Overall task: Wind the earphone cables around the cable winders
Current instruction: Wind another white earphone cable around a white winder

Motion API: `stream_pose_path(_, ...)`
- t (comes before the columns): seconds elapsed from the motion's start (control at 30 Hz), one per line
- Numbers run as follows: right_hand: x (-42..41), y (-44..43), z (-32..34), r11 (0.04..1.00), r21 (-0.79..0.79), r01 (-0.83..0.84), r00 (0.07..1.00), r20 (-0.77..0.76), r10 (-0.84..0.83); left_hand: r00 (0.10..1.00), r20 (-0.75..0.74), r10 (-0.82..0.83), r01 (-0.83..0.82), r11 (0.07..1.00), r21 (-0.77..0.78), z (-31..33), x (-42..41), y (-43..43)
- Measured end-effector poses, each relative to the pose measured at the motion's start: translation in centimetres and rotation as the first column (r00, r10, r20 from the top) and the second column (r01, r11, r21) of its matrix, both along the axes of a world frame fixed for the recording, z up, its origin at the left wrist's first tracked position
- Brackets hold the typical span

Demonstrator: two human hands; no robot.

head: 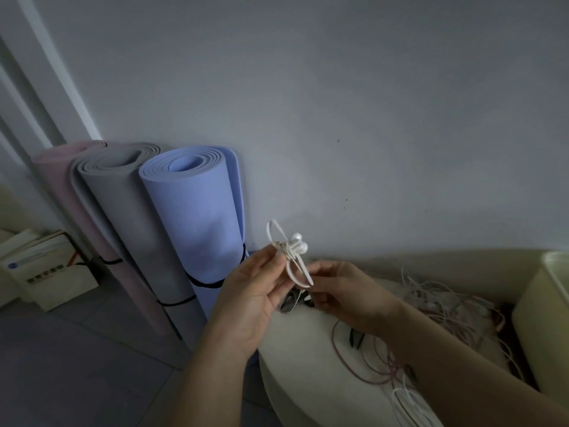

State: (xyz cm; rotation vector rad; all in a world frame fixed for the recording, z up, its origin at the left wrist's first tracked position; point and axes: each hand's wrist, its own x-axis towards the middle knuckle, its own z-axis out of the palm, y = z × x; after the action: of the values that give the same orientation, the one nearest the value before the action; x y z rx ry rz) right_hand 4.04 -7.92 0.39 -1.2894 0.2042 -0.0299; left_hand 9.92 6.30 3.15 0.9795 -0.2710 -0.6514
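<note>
Two bare hands meet above the edge of a pale, round-edged bench [308, 349]. The left hand [252, 294] pinches a coiled white earphone cable [291, 257] between thumb and fingertips at its wrapped middle. Two rounded white earbuds [300, 241] stick out to the right of the pinch, and a loop rises above it. The right hand [348, 291], fingers curled, grips the lower loop of the same cable. I cannot tell whether a winder sits inside the coil.

Just below the hands, small dark items [292, 302] lie on the bench, too dim to identify. Further right, a loose tangle of pink and white cables [446, 306] spreads over the bench beside a cream plastic bin [548, 318]. A rolled pink foam mat [61, 180], a rolled grey foam mat [123, 217] and a rolled blue foam mat [200, 217] stand against the wall at left.
</note>
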Motion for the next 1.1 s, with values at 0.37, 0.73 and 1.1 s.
stream_pose_path(0.37, -1.2, 1.4, 2.5, 0.374, -0.927, 0.036, 0.999, 0.019, -0.051, 0.970, 0.016, 0.241, -0.236, 0.934, 0.268, -1.8, 1.1, -0.3)
stream_pose_path(0.73, -2.3, 1.3, 4.8, 0.361, -0.932, 0.026, 0.999, 0.038, 0.025, 0.968, 0.143, 0.208, -0.249, 0.878, 0.408, -1.7, 0.9, -0.7)
stream_pose_path(1.1, -1.9, -1.0, 3.9, 0.264, -0.897, 0.353, 0.933, 0.319, -0.166, 0.950, 0.307, -0.051, -0.109, 0.868, 0.484, -1.5, 0.0, -0.7)
